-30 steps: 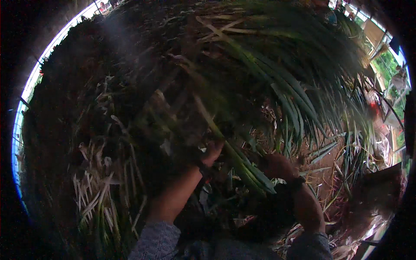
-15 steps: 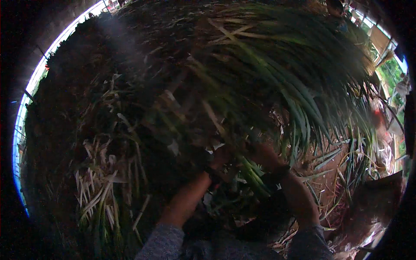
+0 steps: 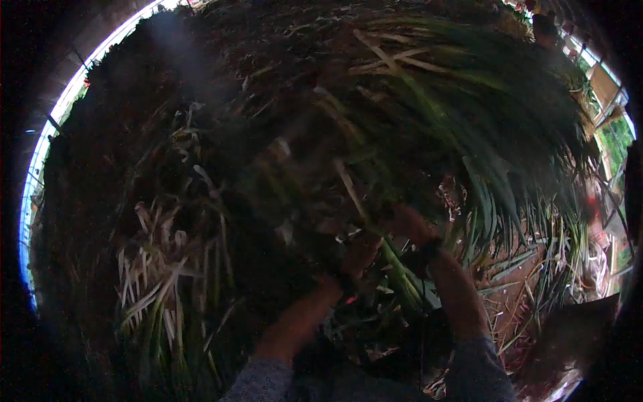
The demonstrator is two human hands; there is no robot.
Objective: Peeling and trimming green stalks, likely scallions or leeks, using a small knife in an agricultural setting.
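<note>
Two hands had drawn closer together: left hand (image 3: 362, 253), right hand (image 3: 412, 226) at stalk (image 3: 398, 269), scene centre, right of pale bunch (image 3: 159, 295). Handling seemingly narrowed to mid-stalk. Fingers dark; grip could not be told.

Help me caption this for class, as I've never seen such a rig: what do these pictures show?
There is no machine: a person works bare-handed, filmed from their head by a fisheye camera looking down, so edges bend. The left hand and right hand come together at a long leek-like stalk, pale above and green below; it is too dark to tell which grips it. Leafy green plants lie heaped at upper right, and a pale-stemmed bunch at lower left.
</note>
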